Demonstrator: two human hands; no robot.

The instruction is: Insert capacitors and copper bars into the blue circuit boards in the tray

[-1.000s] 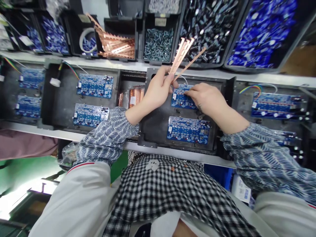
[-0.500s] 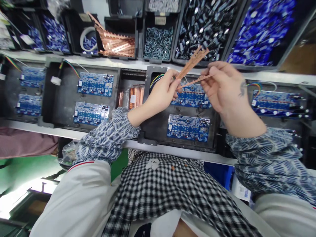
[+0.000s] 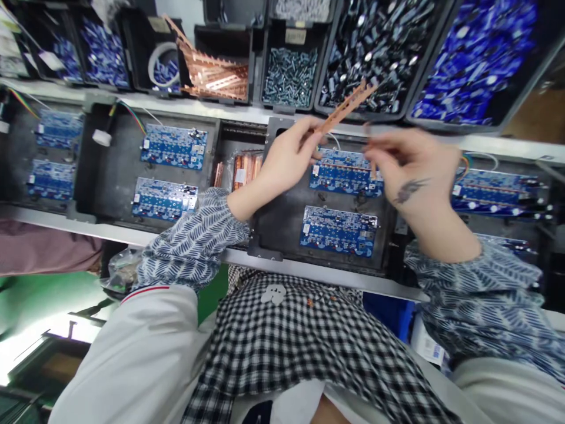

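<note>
My left hand (image 3: pixel 293 154) is closed round a small bundle of copper strips (image 3: pixel 346 107) with notched edges, which points up and to the right. To its right, my right hand (image 3: pixel 408 159) is blurred, its fingers pinched on a copper strip (image 3: pixel 374 169) seen almost end-on, so most of it is hidden. Below both hands lies an upper blue circuit board (image 3: pixel 344 172) with a thin copper line along its length. A lower blue circuit board (image 3: pixel 339 231) rests nearer me in the same black tray (image 3: pixel 278 218).
Behind the trays stand bins: copper strips (image 3: pixel 220 79), small metal screws (image 3: pixel 290 76), dark cylindrical parts (image 3: pixel 375 50) and blue parts (image 3: pixel 481 65). A left tray (image 3: pixel 110 171) holds two more boards. Wrapped copper pieces (image 3: pixel 245 169) lie between the trays. Another board (image 3: pixel 494 191) is at the right.
My right hand has turned and shifted slightly down and right, taking its copper strip away from the bundle. The left hand keeps its bundle nearly in place.
</note>
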